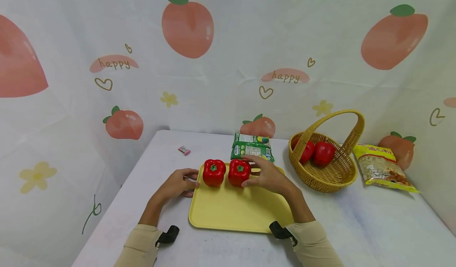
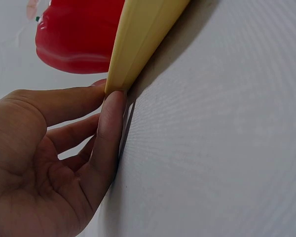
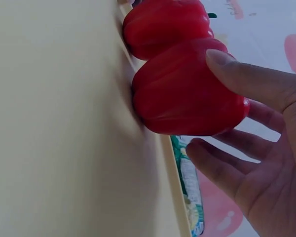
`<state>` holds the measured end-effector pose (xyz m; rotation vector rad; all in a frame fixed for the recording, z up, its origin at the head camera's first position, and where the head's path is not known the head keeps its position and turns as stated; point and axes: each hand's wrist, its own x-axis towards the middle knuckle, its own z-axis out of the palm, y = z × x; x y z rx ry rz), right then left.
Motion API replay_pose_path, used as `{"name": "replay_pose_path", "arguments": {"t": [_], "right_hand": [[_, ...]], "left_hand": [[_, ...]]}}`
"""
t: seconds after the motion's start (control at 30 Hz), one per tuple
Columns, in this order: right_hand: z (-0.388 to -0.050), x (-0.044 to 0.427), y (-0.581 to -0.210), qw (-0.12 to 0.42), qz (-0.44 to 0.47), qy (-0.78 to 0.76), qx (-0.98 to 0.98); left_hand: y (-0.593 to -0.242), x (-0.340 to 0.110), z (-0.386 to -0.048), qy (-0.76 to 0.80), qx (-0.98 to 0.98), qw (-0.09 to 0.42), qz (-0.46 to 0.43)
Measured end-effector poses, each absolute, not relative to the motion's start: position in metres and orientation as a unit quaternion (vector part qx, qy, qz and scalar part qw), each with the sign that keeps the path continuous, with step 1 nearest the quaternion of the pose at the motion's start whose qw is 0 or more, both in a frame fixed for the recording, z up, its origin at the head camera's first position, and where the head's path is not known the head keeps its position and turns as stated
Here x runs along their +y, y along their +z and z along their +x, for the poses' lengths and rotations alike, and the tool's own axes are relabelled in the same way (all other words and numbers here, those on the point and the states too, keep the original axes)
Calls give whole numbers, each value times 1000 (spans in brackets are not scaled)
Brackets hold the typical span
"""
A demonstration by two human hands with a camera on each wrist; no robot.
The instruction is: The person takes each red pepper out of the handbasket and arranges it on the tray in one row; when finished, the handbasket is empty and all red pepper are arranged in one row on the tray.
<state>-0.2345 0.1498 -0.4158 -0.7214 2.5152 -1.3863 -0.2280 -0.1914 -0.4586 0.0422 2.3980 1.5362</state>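
Two red bell peppers stand side by side on the yellow tray [image 1: 240,213], the left pepper [image 1: 213,173] near the tray's upper left corner. Beside it, the right pepper [image 1: 239,173] has the right hand [image 1: 268,176] curled round its right side, thumb at the front and fingers behind. In the right wrist view the thumb of the right hand [image 3: 266,143] lies on that pepper [image 3: 187,94]; some fingertips are hidden behind it. The left hand [image 1: 178,184] holds the tray's left edge. The left wrist view shows the left hand [image 2: 54,148] pinching the tray rim [image 2: 133,44].
Behind the tray lie green packets [image 1: 251,146]. At the right stands a wicker basket [image 1: 322,178] with a tall handle and red items [image 1: 323,153] inside, and beyond it a yellow bag [image 1: 382,166]. A small wrapped candy [image 1: 184,150] lies at the back left.
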Motion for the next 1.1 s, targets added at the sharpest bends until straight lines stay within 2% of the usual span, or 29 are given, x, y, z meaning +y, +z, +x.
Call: {"name": "replay_pose_path", "arguments": {"t": [1.1], "right_hand": [[-233, 139, -421, 97, -234, -472, 845]], "left_hand": [[-457, -191, -226, 529, 835, 147, 26]]}}
